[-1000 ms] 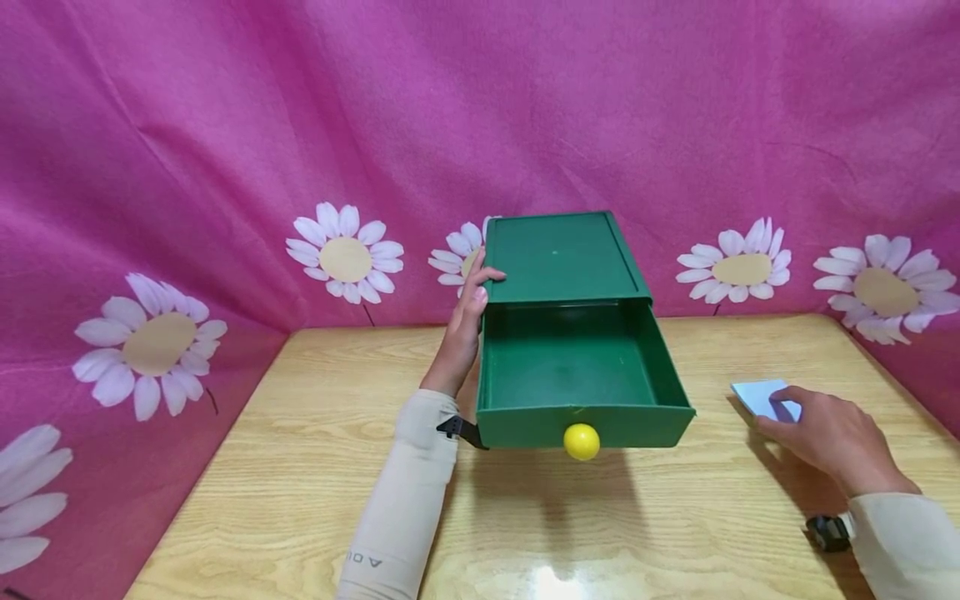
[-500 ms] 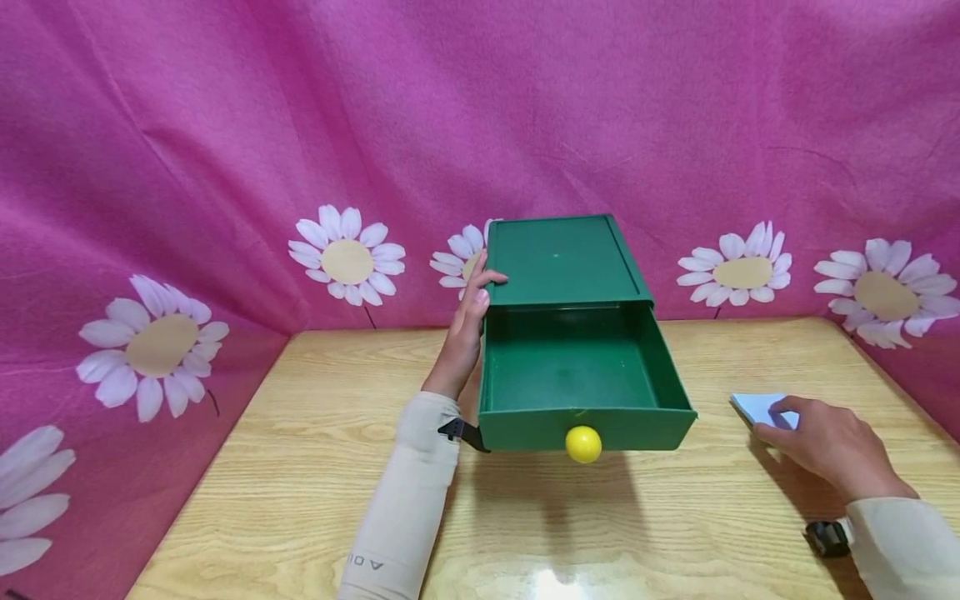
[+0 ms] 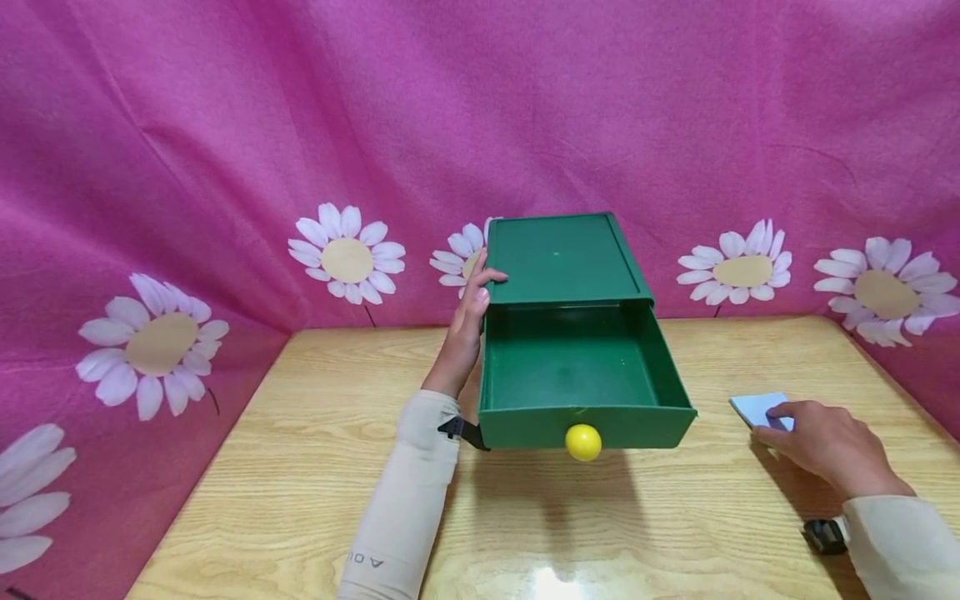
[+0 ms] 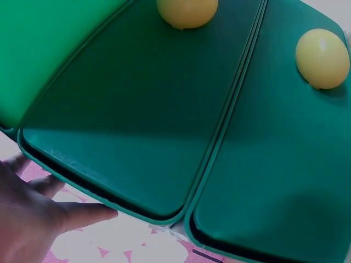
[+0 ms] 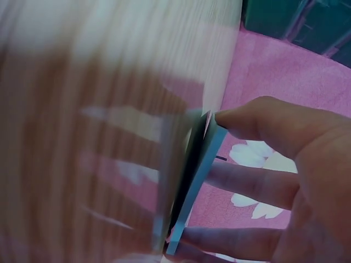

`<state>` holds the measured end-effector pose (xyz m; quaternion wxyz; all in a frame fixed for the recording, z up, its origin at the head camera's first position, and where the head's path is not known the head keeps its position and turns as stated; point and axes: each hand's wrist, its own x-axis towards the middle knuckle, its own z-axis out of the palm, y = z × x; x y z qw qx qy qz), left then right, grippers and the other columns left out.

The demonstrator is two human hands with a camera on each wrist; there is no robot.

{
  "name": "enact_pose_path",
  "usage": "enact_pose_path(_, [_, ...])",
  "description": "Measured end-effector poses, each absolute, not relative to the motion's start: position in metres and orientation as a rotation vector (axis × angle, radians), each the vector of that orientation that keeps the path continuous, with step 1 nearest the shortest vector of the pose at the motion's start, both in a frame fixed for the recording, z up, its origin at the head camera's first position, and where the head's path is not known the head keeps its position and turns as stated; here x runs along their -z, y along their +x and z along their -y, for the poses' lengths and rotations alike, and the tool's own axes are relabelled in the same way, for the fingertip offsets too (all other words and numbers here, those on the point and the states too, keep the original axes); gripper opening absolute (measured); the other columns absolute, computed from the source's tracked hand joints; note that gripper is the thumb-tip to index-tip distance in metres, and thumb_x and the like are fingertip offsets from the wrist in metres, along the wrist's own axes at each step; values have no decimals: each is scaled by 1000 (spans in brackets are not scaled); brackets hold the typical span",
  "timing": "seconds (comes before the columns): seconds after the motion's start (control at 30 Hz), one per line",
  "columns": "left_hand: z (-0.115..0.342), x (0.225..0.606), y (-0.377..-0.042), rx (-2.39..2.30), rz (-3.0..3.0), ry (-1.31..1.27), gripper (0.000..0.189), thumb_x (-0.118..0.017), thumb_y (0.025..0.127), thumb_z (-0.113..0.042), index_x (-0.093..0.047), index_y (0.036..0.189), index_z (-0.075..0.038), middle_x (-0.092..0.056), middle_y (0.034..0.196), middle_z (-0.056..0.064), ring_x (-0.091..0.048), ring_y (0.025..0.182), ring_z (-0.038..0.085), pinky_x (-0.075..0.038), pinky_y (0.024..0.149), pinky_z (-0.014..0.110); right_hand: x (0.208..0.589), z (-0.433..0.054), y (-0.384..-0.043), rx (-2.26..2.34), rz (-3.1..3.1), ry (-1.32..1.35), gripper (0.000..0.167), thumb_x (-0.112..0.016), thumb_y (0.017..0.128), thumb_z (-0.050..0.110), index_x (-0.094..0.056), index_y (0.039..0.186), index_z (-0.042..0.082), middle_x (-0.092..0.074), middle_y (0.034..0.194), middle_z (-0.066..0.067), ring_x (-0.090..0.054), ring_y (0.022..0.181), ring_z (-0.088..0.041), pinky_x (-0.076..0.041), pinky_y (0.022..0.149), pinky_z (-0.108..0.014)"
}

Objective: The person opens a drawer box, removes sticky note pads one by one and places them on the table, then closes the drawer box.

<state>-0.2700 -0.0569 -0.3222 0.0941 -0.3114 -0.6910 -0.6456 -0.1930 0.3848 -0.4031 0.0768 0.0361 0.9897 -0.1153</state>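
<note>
A green drawer cabinet (image 3: 562, 258) stands mid-view with its top drawer (image 3: 566, 371) pulled out, bare inside, a round yellow knob (image 3: 582, 442) on its front. My left hand (image 3: 459, 346) rests against the cabinet's left side, fingers mostly straight, one fingertip over the top edge. Two lower drawer fronts (image 4: 137, 109) with yellow knobs show in the left wrist view. At the right, my right hand (image 3: 836, 442) pinches a small light-blue square pad (image 3: 756, 408) low at the table. In the right wrist view, thumb and fingers hold the pad (image 5: 198, 183) by opposite edges, with a dark gap beside it.
The glossy wood-grain table (image 3: 322, 467) bears both the cabinet and the right hand. A pink cloth with white daisies (image 3: 600, 108) hangs behind and along both sides. The pulled-out drawer juts toward me over the table.
The light-blue pad has come slightly nearer and lower with my right hand, and lies flatter. My left hand and the open drawer have stayed in place.
</note>
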Motion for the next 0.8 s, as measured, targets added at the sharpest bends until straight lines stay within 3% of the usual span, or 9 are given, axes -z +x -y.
enact_pose_path(0.2, [57,323,-271,1917,2060,-914,41,-28,101,-22,-39,135,-2,-2,162,7,-3,147,21,-8,114,58,402,-384,-192,345,-2970,75,70,-67,80,56,-61,119,-3,-52,115,-42,-55,89,-53,-46,58,-56])
enact_pose_path(0.53, [57,323,-270,1916,2060,-913,42,-28,101,-24,-39,135,-2,-1,162,8,-2,147,22,-8,114,58,403,-382,-192,318,-2940,101,76,-68,80,56,-57,123,-6,-49,117,-44,-54,92,-55,-46,64,-61])
enact_pose_path(0.8, [57,323,-270,1921,2062,-912,42,-28,101,-24,-39,135,-3,-1,162,7,-2,147,22,-9,114,58,402,-383,-192,295,-2970,60,68,-65,84,53,-59,119,-5,-52,115,-42,-54,92,-57,-46,64,-60])
